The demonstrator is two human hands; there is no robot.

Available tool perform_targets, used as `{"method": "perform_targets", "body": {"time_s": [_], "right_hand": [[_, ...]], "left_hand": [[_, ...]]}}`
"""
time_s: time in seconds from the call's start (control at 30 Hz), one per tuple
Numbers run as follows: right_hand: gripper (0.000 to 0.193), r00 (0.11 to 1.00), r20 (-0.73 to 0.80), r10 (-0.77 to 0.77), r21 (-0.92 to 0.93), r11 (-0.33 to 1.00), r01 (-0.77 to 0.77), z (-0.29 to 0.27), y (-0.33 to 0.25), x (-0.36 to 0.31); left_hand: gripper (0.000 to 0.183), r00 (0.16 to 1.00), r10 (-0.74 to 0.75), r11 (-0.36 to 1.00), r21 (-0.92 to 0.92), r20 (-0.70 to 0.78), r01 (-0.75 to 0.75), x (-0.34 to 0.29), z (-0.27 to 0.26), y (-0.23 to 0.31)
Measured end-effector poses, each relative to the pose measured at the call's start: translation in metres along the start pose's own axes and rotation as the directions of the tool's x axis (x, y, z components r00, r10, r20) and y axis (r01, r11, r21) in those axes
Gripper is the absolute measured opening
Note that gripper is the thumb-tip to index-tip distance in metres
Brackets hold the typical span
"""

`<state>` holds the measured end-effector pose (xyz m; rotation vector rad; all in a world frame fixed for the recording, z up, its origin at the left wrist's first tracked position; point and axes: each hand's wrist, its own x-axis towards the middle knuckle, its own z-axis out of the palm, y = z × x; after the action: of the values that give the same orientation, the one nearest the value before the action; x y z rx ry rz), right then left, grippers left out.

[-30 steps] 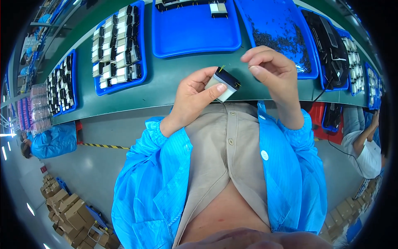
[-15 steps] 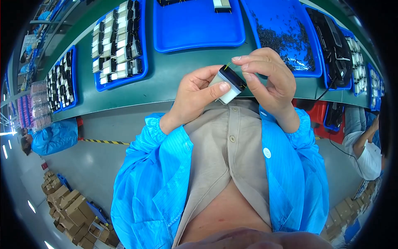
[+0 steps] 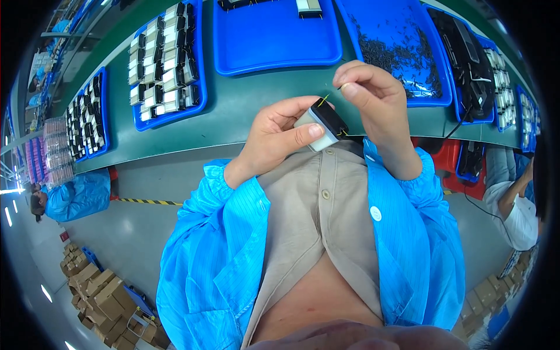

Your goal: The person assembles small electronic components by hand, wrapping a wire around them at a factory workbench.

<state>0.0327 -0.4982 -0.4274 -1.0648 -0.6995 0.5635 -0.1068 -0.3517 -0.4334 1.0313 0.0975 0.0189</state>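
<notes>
My left hand (image 3: 277, 129) grips a small block-shaped module (image 3: 331, 121), white below with a black end part. Thin yellow-green wires (image 3: 324, 101) stick out of the module's upper corner, and short wire ends show at its right corner. My right hand (image 3: 378, 96) is raised just right of the wires, apart from the module. Its thumb and forefinger pinch a small dark piece (image 3: 340, 88), too small to name surely. Beyond that hand, a blue tray (image 3: 430, 102) holds many tiny black pieces (image 3: 389, 55).
A blue tray (image 3: 279, 44) ahead holds a few modules at its far edge. Rows of modules (image 3: 164, 64) fill another tray (image 3: 203, 96) to the left. Black equipment (image 3: 466, 49) with a cable stands at right. People sit on both sides; cardboard boxes (image 3: 108, 297) are piled lower left.
My right hand has drawn back from the wires, up and slightly right, its fingers now pinched. The module has tilted a little in my left hand and shifted slightly down.
</notes>
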Motion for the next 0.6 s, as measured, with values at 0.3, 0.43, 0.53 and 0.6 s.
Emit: {"method": "perform_targets", "body": {"time_s": [0.3, 0.43, 0.53, 0.6], "right_hand": [[0.013, 0.968, 0.038, 0.248, 0.287, 0.925, -0.248, 0.0036, -0.0011, -0.0052], [0.013, 0.962, 0.035, 0.272, 0.307, 0.913, -0.269, 0.004, -0.0011, -0.0067], [0.013, 0.966, 0.028, 0.258, 0.289, 0.923, -0.255, 0.005, -0.0036, -0.007], [0.013, 0.967, 0.039, 0.254, 0.275, 0.927, -0.254, 0.0051, -0.0047, -0.007]], "left_hand": [[0.046, 0.999, -0.05, 0.998, -0.041, 0.012, 0.051, 0.001, 0.0035, 0.0017], [0.044, 0.998, -0.037, 0.996, -0.074, 0.046, 0.04, 0.0009, 0.0004, -0.0005], [0.042, 0.997, -0.03, 0.995, -0.094, 0.072, 0.037, 0.0015, -0.0007, -0.0014], [0.042, 0.997, -0.035, 0.995, -0.09, 0.072, 0.042, 0.0015, -0.0007, -0.0019]]}}
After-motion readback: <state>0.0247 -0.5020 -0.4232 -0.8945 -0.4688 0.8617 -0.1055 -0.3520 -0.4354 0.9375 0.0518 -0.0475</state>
